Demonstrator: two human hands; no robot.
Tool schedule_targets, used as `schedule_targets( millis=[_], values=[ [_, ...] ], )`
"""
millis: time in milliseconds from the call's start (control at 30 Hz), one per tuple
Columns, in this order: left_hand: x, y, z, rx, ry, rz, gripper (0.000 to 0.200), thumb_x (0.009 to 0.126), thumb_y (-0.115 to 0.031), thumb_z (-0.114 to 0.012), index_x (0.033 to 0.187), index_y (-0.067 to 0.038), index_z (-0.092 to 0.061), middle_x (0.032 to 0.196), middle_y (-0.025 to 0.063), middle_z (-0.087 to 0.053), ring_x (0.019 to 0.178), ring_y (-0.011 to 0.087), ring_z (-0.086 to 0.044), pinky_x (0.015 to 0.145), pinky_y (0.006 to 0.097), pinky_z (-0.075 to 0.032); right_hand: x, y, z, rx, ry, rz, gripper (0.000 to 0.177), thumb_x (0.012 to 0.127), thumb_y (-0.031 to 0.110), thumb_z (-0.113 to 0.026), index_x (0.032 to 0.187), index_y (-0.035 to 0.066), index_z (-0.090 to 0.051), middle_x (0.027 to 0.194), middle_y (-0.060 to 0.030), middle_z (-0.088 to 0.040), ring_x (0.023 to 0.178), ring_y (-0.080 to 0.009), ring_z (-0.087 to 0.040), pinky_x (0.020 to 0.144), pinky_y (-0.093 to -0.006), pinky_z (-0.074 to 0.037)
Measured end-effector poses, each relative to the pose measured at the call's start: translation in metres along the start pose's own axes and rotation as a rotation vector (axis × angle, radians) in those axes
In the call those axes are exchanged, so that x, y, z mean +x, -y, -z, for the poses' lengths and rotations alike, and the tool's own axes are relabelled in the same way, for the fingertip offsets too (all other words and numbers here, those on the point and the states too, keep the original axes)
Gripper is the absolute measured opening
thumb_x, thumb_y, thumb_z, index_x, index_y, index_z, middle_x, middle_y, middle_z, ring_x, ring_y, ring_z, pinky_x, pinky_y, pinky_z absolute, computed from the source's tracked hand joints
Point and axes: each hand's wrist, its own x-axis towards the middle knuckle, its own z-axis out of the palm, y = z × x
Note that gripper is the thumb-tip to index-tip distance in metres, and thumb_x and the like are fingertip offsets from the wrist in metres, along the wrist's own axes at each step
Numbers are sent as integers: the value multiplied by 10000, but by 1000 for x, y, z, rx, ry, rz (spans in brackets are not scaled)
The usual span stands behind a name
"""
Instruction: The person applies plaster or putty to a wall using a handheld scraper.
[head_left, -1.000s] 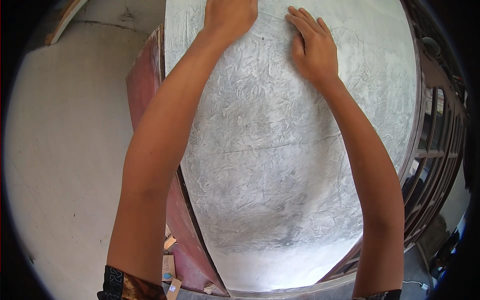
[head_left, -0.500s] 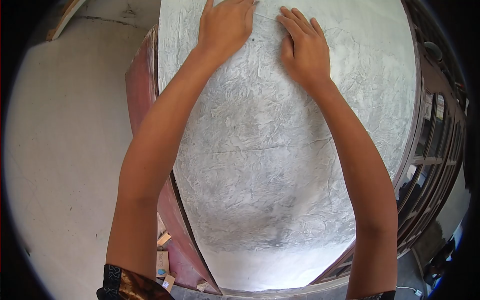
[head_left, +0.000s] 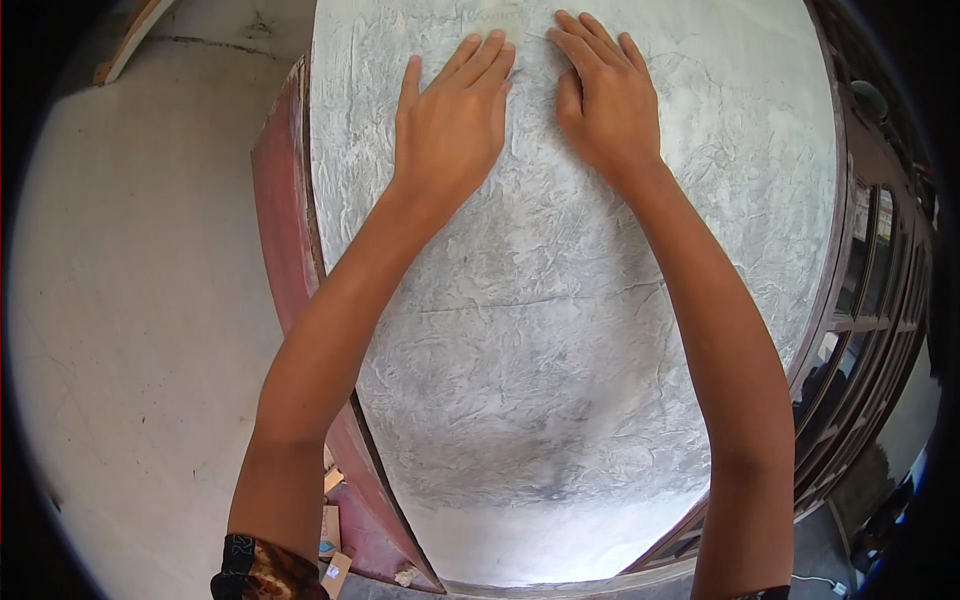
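In front of me is a tall white-and-grey surface (head_left: 530,340) with a wrinkled, creased texture. A smoother pale band shows along its bottom. My left hand (head_left: 452,130) lies flat against the upper part of this surface, fingers stretched upward and somewhat apart, holding nothing. To its right, my right hand (head_left: 612,105) rests on the same surface with its fingers extended and its thumb tucked close in. Nothing shows in that hand either. A thin horizontal crease runs across the surface below both hands.
A reddish-brown wooden frame (head_left: 288,225) borders the surface on the left, beside a plain pale wall (head_left: 140,300). Dark wooden window panels (head_left: 855,290) stand at the right. Small boxes (head_left: 333,530) sit low at the left, and a white cable (head_left: 820,578) lies at lower right.
My left hand has slid down the surface, bringing its fingers fully into view. The right hand stays in nearly the same place.
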Motion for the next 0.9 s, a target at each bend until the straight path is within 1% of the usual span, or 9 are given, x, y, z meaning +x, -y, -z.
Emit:
schedule_targets(
  millis=[167, 233, 300, 400, 533, 600, 733, 867, 900],
  values=[
    [73, 30, -14, 60, -59, 59, 379, 1084, -207, -466, 1328, 3, -666, 1414, 165, -642, 1364, 332, -564, 1162, 573, -375, 0, 2, -2, -12, 2, 2, 430, 897, 23, -525, 1301, 66, -667, 1480, -67, -607, 1427, -269, -507, 1231, -496, -327],
    [80, 25, -11, 29, 212, 236, 303, 1026, -202, -579, 1275, -101, -718, 1415, 38, -661, 1361, 230, -575, 1156, 567, -388, 1, 0, 1, -9, 0, 14, 432, 896, 22, -527, 1302, 69, -666, 1480, -65, -607, 1426, -269, -508, 1231, -498, -327],
    [22, 10, -5, 57, -57, -12, 351, 1041, -189, -568, 1371, -143, -678, 1479, 28, -616, 1410, 219, -540, 1157, 600, -372, 1, 1, 2, 2, 14, -4, 437, 896, 24, -525, 1307, 68, -665, 1485, -64, -604, 1429, -267, -506, 1234, -500, -322],
    [-19, -5, 5, 56, -24, -35, 351, 1045, -195, -557, 1369, -136, -677, 1446, 34, -640, 1366, 245, -573, 1147, 599, -384, 0, 1, 0, -23, 19, 0, 444, 896, 24, -520, 1313, 72, -666, 1489, -63, -602, 1432, -266, -504, 1236, -502, -319],
    [61, 29, -8, 102, 93, 61, 299, 1014, -201, -608, 1283, -138, -723, 1397, 37, -674, 1356, 204, -582, 1144, 567, -399, 1, 4, 0, -15, 18, -5, 443, 899, 26, -520, 1314, 76, -667, 1490, -54, -601, 1432, -259, -504, 1237, -503, -319],
    [82, 39, -20, 10, -78, 58, 370, 1081, -206, -467, 1320, -8, -670, 1401, 163, -650, 1333, 340, -581, 1162, 580, -370, 1, 2, 1, -30, 18, -2, 445, 898, 23, -521, 1313, 77, -668, 1489, -51, -603, 1432, -256, -505, 1236, -503, -320],
    [-5, -1, -2, 83, -91, -68, 309, 1034, -193, -570, 1296, -106, -708, 1378, 67, -679, 1303, 283, -614, 1116, 561, -429, 0, 1, 0, 0, 7, 3, 446, 896, 21, -520, 1313, 77, -667, 1493, -49, -599, 1434, -253, -502, 1237, -500, -322],
    [24, 8, 2, 120, -65, -70, 330, 1021, -187, -578, 1318, -92, -685, 1433, 62, -646, 1359, 223, -579, 1143, 580, -394, 2, 3, -1, -24, 15, -13, 446, 894, 21, -522, 1312, 76, -665, 1497, -47, -595, 1436, -253, -499, 1240, -497, -316],
    [54, 13, 5, 90, -35, -14, 340, 1050, -195, -521, 1312, -43, -677, 1412, 118, -648, 1323, 288, -592, 1153, 578, -381, 1, 3, 0, -12, 15, -14, 445, 893, 23, -524, 1312, 76, -664, 1498, -46, -593, 1437, -252, -498, 1241, -497, -315]
  ],
)
